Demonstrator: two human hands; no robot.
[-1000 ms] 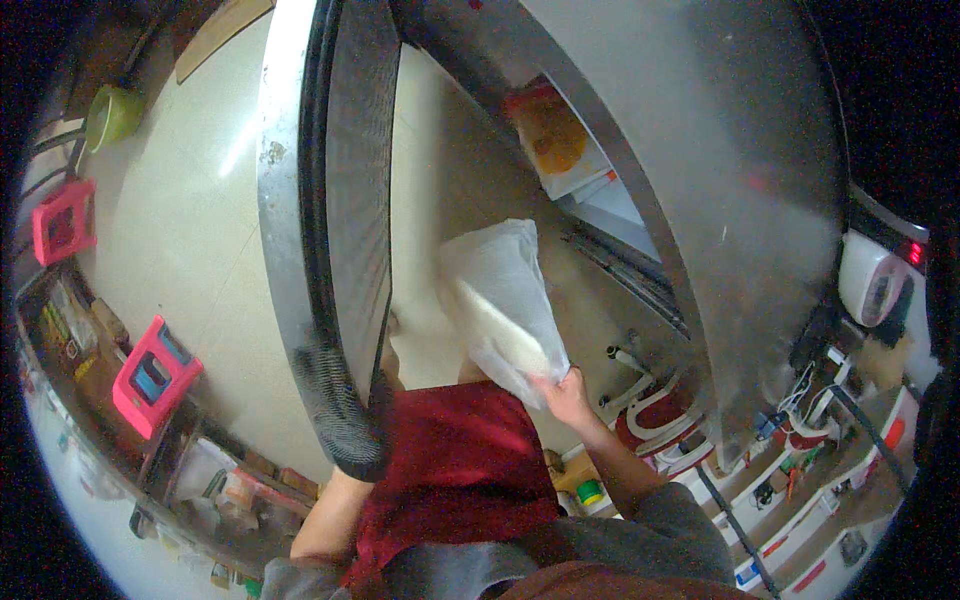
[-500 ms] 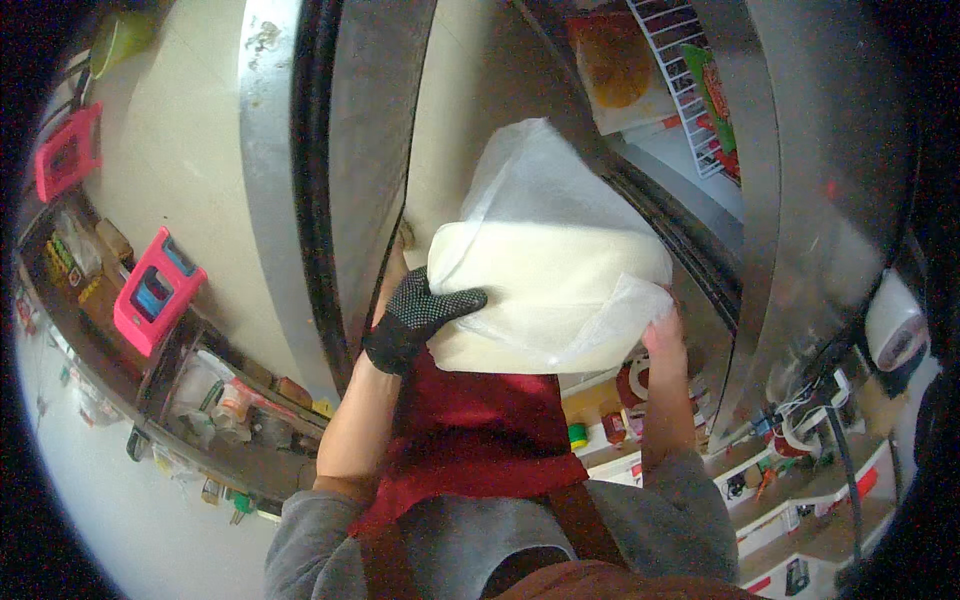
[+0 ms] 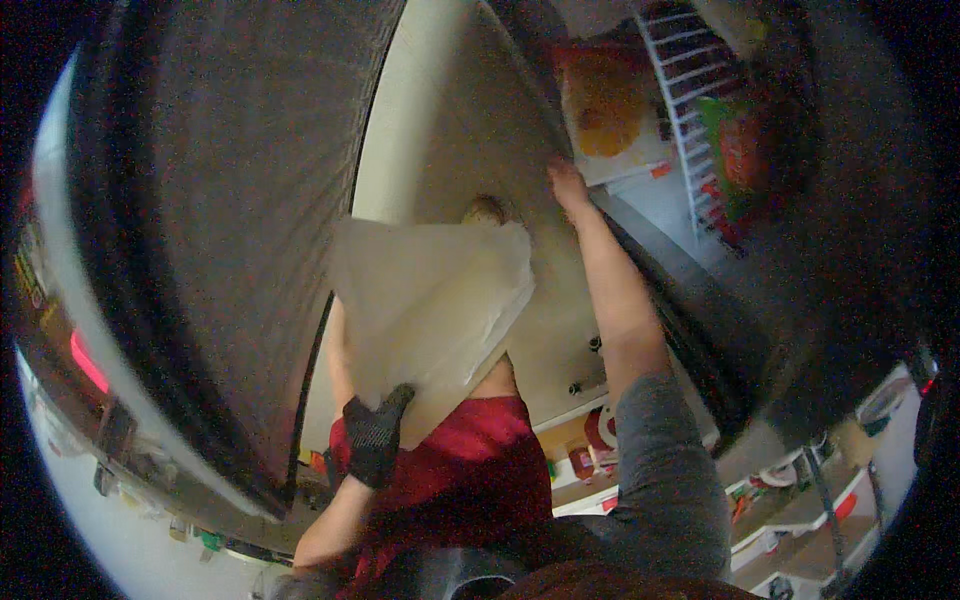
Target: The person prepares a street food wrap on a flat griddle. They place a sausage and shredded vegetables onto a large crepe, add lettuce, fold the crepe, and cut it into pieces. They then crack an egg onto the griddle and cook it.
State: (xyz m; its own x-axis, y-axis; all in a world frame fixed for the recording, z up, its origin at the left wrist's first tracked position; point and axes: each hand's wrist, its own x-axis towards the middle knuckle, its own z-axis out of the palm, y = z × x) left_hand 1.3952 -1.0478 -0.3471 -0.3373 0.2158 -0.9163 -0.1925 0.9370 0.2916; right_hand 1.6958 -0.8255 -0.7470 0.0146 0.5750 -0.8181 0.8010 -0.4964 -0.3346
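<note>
My left hand [image 3: 375,440], in a black dotted glove, grips the near end of a flat, cream-coloured slab in translucent plastic wrap [image 3: 430,310]. The slab is tilted before my legs, and its exact kind does not show. My bare right hand [image 3: 568,188] is stretched forward to the front edge of a fridge compartment. Its fingers are small and blurred, so their hold cannot be made out. Beyond that hand, a flat package with an orange-brown patch [image 3: 610,105] lies inside the compartment.
A white wire rack [image 3: 685,110] stands in the fridge beside a green and red packet [image 3: 735,160]. To the left, a large dark door [image 3: 250,200] swings close to my left arm. White shelves with small goods [image 3: 800,500] are at the lower right.
My right hand has left the slab and reached forward to the fridge. The slab has moved left and tilted, now in my left hand alone. The dark door fills more of the left side.
</note>
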